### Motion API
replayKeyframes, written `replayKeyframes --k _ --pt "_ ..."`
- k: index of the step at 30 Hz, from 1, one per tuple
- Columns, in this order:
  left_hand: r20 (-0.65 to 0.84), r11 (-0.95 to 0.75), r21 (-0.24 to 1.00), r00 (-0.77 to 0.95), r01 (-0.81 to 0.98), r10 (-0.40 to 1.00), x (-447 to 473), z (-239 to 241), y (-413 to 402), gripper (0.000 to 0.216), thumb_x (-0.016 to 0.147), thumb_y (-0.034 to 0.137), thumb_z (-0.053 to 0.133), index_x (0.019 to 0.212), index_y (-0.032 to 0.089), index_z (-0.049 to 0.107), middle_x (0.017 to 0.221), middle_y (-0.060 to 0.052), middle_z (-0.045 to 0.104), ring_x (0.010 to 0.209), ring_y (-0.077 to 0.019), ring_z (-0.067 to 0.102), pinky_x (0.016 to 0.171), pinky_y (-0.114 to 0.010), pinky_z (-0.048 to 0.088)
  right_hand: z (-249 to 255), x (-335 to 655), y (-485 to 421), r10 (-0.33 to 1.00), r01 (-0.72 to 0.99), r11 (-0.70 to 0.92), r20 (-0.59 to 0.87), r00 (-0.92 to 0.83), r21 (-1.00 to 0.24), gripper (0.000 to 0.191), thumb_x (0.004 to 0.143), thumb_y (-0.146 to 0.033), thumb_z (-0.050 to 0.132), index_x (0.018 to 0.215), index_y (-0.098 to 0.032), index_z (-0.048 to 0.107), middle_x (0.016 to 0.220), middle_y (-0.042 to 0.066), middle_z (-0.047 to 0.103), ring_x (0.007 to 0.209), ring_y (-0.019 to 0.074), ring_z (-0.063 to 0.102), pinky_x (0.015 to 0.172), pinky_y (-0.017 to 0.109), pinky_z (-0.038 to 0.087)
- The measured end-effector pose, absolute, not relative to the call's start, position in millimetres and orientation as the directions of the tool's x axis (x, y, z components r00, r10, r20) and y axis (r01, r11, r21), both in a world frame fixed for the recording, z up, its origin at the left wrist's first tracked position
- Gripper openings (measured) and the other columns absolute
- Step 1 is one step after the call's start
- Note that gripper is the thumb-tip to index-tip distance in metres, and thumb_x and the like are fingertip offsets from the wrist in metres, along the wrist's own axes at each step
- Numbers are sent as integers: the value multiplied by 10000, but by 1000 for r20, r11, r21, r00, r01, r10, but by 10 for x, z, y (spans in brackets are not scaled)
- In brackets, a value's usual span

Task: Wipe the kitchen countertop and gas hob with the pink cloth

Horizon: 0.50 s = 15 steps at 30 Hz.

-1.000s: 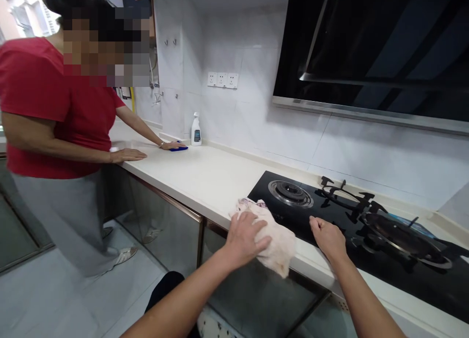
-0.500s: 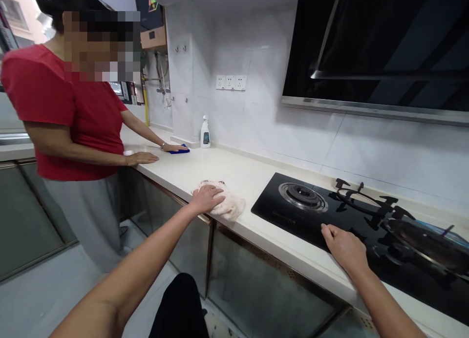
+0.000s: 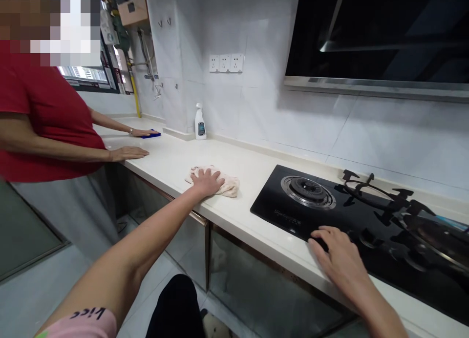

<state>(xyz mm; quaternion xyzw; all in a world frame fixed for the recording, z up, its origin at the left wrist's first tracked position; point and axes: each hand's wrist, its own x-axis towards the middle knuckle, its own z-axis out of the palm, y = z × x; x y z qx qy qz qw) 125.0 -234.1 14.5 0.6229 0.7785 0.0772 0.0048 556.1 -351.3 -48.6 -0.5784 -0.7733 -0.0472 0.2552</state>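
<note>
My left hand (image 3: 208, 183) presses down on a pale pinkish cleaning cloth (image 3: 230, 185) on the white countertop (image 3: 252, 155). Its fingers are spread over the rumpled fabric, which sticks out on both sides of the palm. Over the front edge of the black gas stove (image 3: 271, 208) rests my right hand (image 3: 339, 252), with nothing visible in it. The fingers there are loosely bent, and the thumb stands apart from them. To the left of the stove, the cloth lies a short way off, not touching it.
A co-worker in a red shirt (image 3: 58, 118) stands at left, one hand (image 3: 130, 153) on the counter edge, the other on a blue cloth (image 3: 152, 134). A white spray bottle (image 3: 200, 123) stands by the wall. A pan support (image 3: 381, 191) and dark pan (image 3: 439, 233) occupy the stove's right.
The cloth and my left hand have shifted slightly away from the counter's front edge, and its fingers have spread. My right hand has loosened from a fist. The view has turned.
</note>
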Motion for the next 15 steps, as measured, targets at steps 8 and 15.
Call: replayKeyframes --k 8,15 --pt "88 59 124 -71 990 994 1848 21 -2087 819 929 814 263 1618 380 355 1743 -97 273 1554 -503 189 1175 -798 155 -782 5265 -3561 804 873 423 545 -236 -245 573 1019 -653 394 1323 -245 658 1491 117 618 1432 334 523 1199 626 380" --pt "73 -23 177 10 984 997 2281 -12 -1525 824 917 830 290 1607 391 384 1750 -95 270 1571 -508 152 1174 -814 127 -903 5448 -3543 686 867 497 628 -367 -36 459 1008 -572 503 1338 -311 684 1452 68 657 1343 348 622 1069 580 561"
